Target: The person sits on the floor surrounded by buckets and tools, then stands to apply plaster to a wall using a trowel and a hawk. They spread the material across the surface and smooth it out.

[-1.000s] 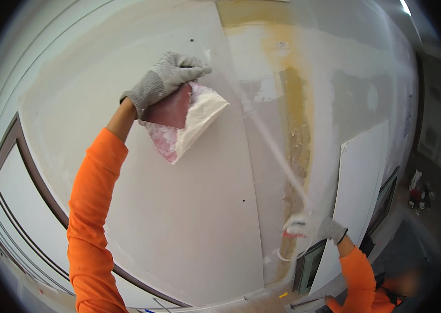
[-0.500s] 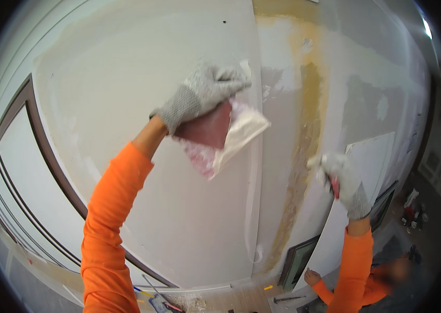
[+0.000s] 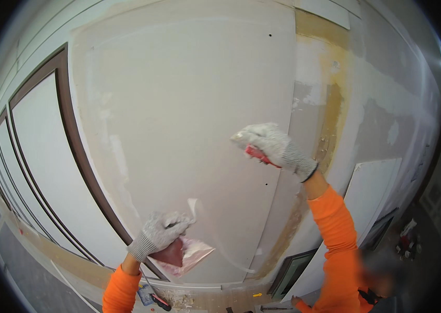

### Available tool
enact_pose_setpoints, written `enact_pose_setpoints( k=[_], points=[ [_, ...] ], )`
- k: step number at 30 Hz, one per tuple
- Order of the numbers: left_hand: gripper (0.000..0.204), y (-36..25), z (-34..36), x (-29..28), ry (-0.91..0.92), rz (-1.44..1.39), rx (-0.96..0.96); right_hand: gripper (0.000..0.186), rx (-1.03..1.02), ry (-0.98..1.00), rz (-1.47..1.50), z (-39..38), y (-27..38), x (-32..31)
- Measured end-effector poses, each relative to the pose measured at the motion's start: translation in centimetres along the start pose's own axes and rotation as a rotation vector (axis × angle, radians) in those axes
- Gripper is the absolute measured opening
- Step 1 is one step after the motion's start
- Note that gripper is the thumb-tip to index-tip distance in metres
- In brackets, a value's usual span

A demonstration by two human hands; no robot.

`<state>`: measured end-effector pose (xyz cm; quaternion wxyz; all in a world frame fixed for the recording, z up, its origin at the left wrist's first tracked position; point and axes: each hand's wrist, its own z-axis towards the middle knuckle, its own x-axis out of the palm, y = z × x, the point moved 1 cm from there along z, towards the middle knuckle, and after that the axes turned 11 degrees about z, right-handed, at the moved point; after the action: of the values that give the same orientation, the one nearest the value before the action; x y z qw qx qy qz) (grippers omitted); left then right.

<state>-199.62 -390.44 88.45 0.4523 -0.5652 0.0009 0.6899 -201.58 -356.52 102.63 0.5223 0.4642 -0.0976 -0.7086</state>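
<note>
Low in front of the wall [image 3: 205, 104], my left hand [image 3: 162, 233], in a grey knit glove, is closed on a dark red flat plate [image 3: 171, 254]. Pale cream paste [image 3: 197, 253] is smeared over the plate's edge. A thin white strip [image 3: 193, 208] stands up beside its fingertips and seems to trail down to the right. My right hand [image 3: 270, 143], gloved alike, is raised higher at centre right, its fingers wrapped around a red-handled tool [image 3: 259, 155]. The tool's working end is hidden by the glove, and motion blurs it.
Brown-framed white panels [image 3: 43, 151] line the left. A loose white board [image 3: 369, 188] leans at right beside a dark-framed green pane [image 3: 291, 274]. Tools [image 3: 152, 298] and debris lie on the floor below. Another person's hand [image 3: 296, 301] and orange sleeve are at lower right.
My left hand has dropped down and left with the plate and strip. My right hand has moved up and left across the wall with the red-handled tool. The view has shifted too.
</note>
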Motion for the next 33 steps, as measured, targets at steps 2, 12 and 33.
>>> enact_pose_setpoints(
  k=[2, 12, 33],
  points=[
    [0.026, 2.0, -4.9, -0.5, -0.059, -0.012, -0.138, 0.039, 0.076, 0.077, 0.094, 1.7, 1.3, 4.2],
    [0.021, 5.7, -18.4, 1.7, -0.346, -0.091, -0.561, 0.047, 0.151, 0.309, 0.258, 3.2, -2.3, 9.3],
    [0.039, 9.7, -24.9, 20.7, -0.305, 0.216, -1.147, 0.035, 0.613, 0.601, 0.540, -10.3, -22.2, 23.6]
  ],
)
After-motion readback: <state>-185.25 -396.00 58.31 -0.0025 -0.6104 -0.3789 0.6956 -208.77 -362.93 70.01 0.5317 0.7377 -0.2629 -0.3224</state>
